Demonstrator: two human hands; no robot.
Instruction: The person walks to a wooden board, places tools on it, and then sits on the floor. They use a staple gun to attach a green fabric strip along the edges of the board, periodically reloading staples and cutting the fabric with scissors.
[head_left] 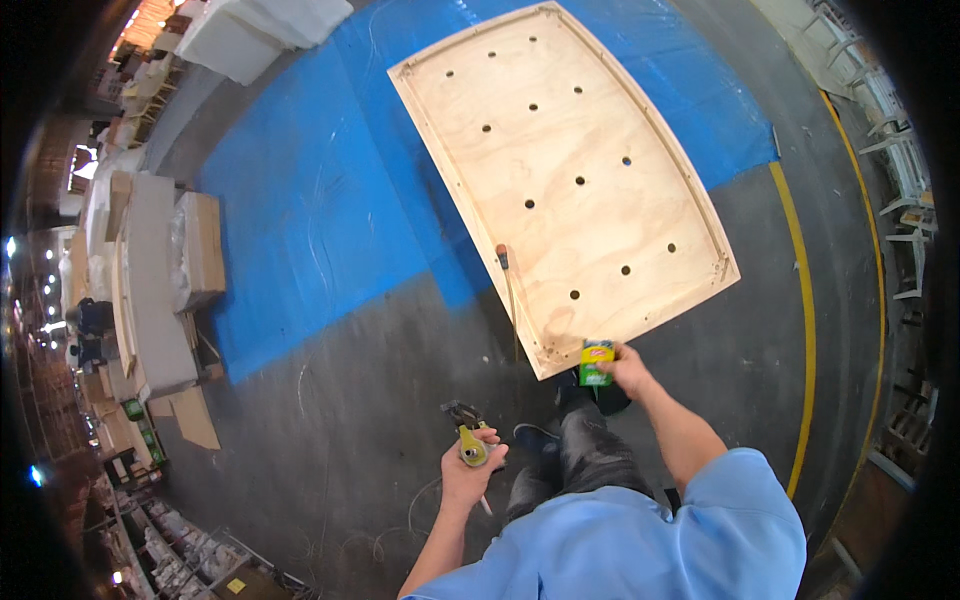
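Note:
My right hand point(627, 368) grips a small green and yellow box point(596, 362) just at the near edge of a large plywood panel point(590, 215) with several round holes and a raised rim. My left hand point(471, 472) holds a yellow-handled tool point(468, 436) with dark metal jaws pointing away from me, low over the grey floor. A thin stick with a reddish tip point(508, 280) leans along the panel's left edge. My dark trouser legs point(583, 450) and shoes stand between the two hands.
The panel lies partly on a blue tarp point(310, 200) spread over the concrete floor. Stacked boards and wrapped blocks point(165, 270) line the left side. A yellow floor line point(806, 310) curves along the right, with white frames point(900, 170) beyond it.

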